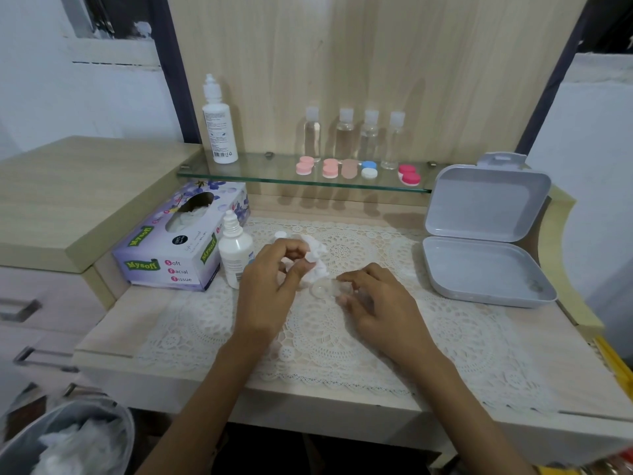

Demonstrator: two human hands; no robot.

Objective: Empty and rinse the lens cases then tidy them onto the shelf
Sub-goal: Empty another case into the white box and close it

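Crosswise on lace mat, clear lens case, one end at right fingers.

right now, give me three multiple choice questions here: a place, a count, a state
1. Where is the tissue box? A) left of the lace mat B) on the floor C) inside a drawer
2. How many small clear bottles stand on the glass shelf? A) two B) four C) six
3. The grey case is: A) open B) shut C) upside down
Answers: 1 A, it sits at the mat's left. 2 B, four stand behind the lens cases. 3 A, its lid stands raised.
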